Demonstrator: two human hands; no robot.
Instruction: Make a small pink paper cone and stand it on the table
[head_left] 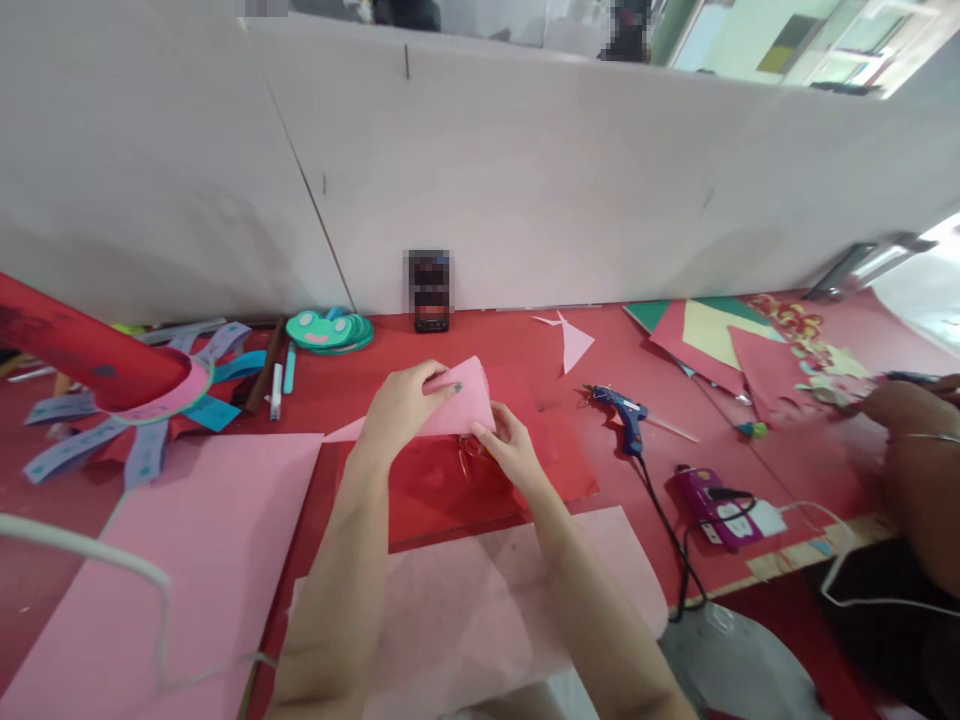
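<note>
My left hand (401, 405) is closed on a folded piece of pink paper (466, 395), thumb in front and fingers behind. At the paper's lower right corner, my right hand (506, 440) pinches the same piece between thumb and fingers. A pointed pink tip (345, 431) sticks out left of my left wrist; whether it belongs to the same piece is hidden. Thin loops (466, 462) show beneath my right hand, too unclear to name. Below both hands lies a red sheet (435, 505) on the red table.
A blue glue gun (626, 415) and a purple power strip (716, 510) with cables lie right. Pink scraps (574, 345) and a phone (431, 290) are by the wall. Left are green frog-face cutouts (330, 332) and a large pink sheet (202, 540). Another person's arm (919, 460) reaches in right.
</note>
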